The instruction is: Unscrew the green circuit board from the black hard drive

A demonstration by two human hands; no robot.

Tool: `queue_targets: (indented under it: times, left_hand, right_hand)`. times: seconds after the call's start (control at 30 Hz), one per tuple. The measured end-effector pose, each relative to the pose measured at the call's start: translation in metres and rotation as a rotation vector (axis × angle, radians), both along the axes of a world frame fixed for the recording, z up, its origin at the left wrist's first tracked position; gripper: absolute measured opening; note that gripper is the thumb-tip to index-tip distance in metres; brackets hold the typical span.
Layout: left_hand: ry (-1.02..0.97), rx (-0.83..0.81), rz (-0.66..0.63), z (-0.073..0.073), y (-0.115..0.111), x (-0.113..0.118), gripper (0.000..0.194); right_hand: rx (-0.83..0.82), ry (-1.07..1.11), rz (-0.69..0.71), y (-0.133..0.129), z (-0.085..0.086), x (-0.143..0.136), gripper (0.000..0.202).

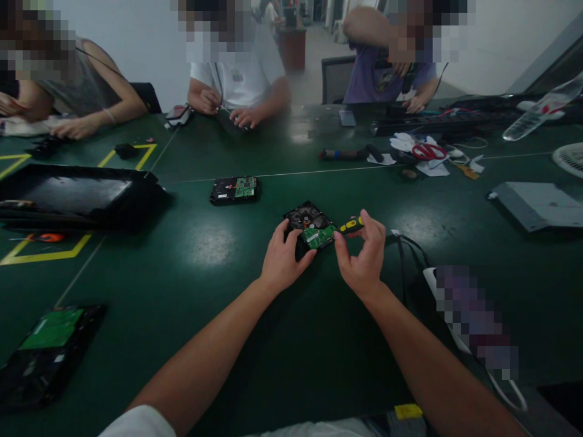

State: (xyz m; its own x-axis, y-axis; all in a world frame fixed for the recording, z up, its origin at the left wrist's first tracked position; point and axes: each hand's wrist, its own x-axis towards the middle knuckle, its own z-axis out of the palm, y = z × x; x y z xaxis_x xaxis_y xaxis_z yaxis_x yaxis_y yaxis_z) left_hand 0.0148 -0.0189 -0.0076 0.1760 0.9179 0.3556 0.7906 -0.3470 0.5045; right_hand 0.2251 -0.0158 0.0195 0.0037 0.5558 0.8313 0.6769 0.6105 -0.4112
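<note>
Steadying a hard drive [308,216] on the dark green table [218,340]: left hand [286,255] half-curled, fingers and thumb gripping the near left corner. Right hand [364,252] closed round a yellow-and-black screwdriver [351,225], slanted at the drive's right side, by the green circuit board [319,237] (tip too small to make out). Second drive [234,189] lies beyond, to the left; black tray [77,191] farther left. Co-worker in white [239,79] sits across.
</note>
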Motion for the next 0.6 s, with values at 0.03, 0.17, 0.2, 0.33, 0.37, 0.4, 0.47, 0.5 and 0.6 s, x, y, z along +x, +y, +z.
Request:
queue_targets:
  times: [0.03, 0.17, 0.2, 0.33, 0.37, 0.4, 0.47, 0.5, 0.6]
  left_hand:
    - [0.001, 0.001, 0.0, -0.0001, -0.0001, 0.0, 0.056]
    - [0.001, 0.004, -0.003, 0.0002, -0.0004, 0.0002, 0.056]
    - [0.0, 0.005, -0.004, 0.0004, -0.0005, 0.0004, 0.056]
    - [-0.015, 0.008, -0.002, 0.001, -0.0006, 0.0007, 0.055]
    - [-0.018, 0.006, -0.003, 0.0009, -0.0004, 0.0006, 0.056]
    - [-0.021, 0.005, -0.005, 0.0007, -0.0002, 0.0005, 0.056]
    - [-0.022, 0.002, -0.006, 0.0, 0.0004, 0.0002, 0.056]
    - [-0.02, 0.003, -0.007, -0.0004, 0.0006, 0.0001, 0.056]
    - [-0.02, 0.013, -0.007, -0.0013, 0.0009, -0.0001, 0.055]
  right_hand:
    - [0.006, 0.0, -0.002, 0.0, 0.0005, 0.0, 0.082]
    - [0.017, -0.013, 0.02, -0.0001, 0.002, -0.0009, 0.081]
    - [0.013, -0.012, 0.037, -0.0001, 0.002, -0.0013, 0.08]
    - [-0.026, 0.02, 0.11, -0.0002, 0.002, -0.0029, 0.075]
    - [-0.029, 0.022, 0.115, -0.0003, 0.0023, -0.0031, 0.075]
    - [-0.024, 0.018, 0.113, -0.0005, 0.0027, -0.0032, 0.075]
    - [-0.003, -0.003, 0.089, -0.0009, 0.004, -0.0031, 0.076]
    - [0.008, -0.018, 0.075, -0.0011, 0.0046, -0.0029, 0.077]
    - [0.017, -0.047, 0.063, -0.0014, 0.0051, -0.0022, 0.079]
